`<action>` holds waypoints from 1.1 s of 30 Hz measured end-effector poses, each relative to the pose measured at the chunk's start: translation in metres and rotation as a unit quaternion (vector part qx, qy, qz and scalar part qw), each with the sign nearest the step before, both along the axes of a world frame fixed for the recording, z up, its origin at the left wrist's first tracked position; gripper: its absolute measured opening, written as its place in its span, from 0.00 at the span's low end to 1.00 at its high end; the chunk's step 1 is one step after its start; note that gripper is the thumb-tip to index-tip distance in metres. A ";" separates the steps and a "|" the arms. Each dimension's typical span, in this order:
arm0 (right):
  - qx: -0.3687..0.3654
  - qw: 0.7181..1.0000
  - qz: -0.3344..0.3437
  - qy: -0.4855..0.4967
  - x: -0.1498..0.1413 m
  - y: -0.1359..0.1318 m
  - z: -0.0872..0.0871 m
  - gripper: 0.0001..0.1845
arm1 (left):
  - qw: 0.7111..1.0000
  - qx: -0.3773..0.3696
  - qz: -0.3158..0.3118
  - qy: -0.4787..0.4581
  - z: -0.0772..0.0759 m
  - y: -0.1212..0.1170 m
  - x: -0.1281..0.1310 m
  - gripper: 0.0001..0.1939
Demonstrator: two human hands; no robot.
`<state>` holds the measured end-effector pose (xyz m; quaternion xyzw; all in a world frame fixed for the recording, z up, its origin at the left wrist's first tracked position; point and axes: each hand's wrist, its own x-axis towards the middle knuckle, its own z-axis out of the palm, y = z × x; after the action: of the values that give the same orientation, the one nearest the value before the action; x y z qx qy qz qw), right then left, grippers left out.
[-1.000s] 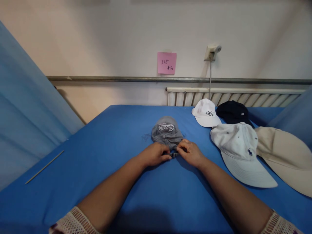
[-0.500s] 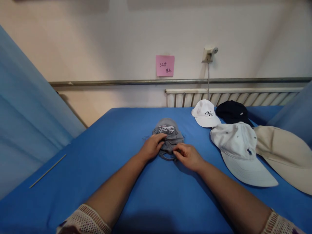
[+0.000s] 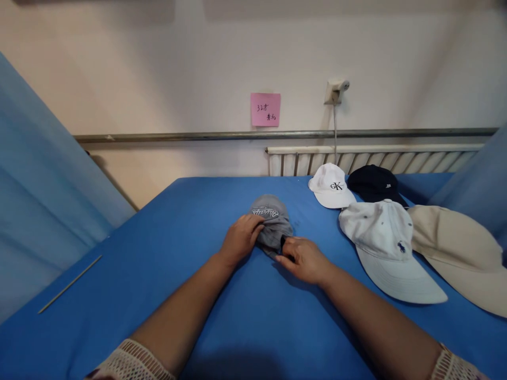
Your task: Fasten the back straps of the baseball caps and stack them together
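Observation:
A grey cap (image 3: 272,221) with white lettering lies crumpled in the middle of the blue-covered table (image 3: 166,264). My left hand (image 3: 240,238) grips its left side, fingers curled over the fabric. My right hand (image 3: 303,258) pinches the cap's near right edge at the back strap. Both forearms reach in from the near edge.
To the right lie a white cap with a logo (image 3: 330,184), a dark navy cap (image 3: 374,182), a pale cap with a long brim (image 3: 386,243) and a beige cap (image 3: 455,253). A thin stick (image 3: 69,284) rests at the left. A radiator (image 3: 372,158) and rail line the wall behind.
My left hand moved from the back strap up onto the cap's left side. The cap has been squeezed and folded inward, and my right hand shifted slightly right on the strap.

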<state>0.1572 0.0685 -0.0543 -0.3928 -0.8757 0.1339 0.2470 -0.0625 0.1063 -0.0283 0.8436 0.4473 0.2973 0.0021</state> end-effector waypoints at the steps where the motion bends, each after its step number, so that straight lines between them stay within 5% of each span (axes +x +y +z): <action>1: 0.010 0.999 -0.030 -0.009 0.002 0.002 0.002 0.17 | 1.000 0.019 0.000 -0.009 0.007 -0.005 -0.001 0.11; 6: 0.052 0.983 -0.174 -0.034 0.014 0.010 0.008 0.11 | 0.992 0.110 -0.010 -0.054 0.033 -0.028 0.001 0.08; 11: 0.039 0.971 -0.237 -0.006 0.020 0.018 0.002 0.05 | 0.988 0.128 -0.033 -0.078 0.033 -0.036 0.010 0.07; 17: 0.071 0.967 -0.145 0.197 0.007 0.004 0.004 0.11 | 0.990 0.066 -0.027 -0.122 0.019 -0.035 0.019 0.06; 20: 0.060 0.980 -0.060 0.181 -0.004 -0.012 0.010 0.20 | 0.990 0.038 -0.063 -0.124 0.015 -0.041 0.026 0.06; 24: 0.044 0.991 -0.027 0.123 -0.010 -0.017 0.009 0.14 | 0.988 -0.002 -0.098 -0.119 0.013 -0.041 0.027 0.07; 30: 0.088 0.971 -0.046 0.219 0.003 -0.004 0.004 0.19 | 0.984 -0.013 0.126 -0.128 0.010 0.002 -0.014 0.19; 33: 0.112 0.941 -0.089 0.307 0.010 0.001 0.003 0.17 | 0.960 -0.131 0.200 -0.149 0.003 0.020 -0.031 0.25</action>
<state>0.1670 0.0697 -0.0508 -0.3788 -0.7284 0.1260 0.5569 -0.0931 0.1266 -0.0256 0.6755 0.6361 0.3533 0.1198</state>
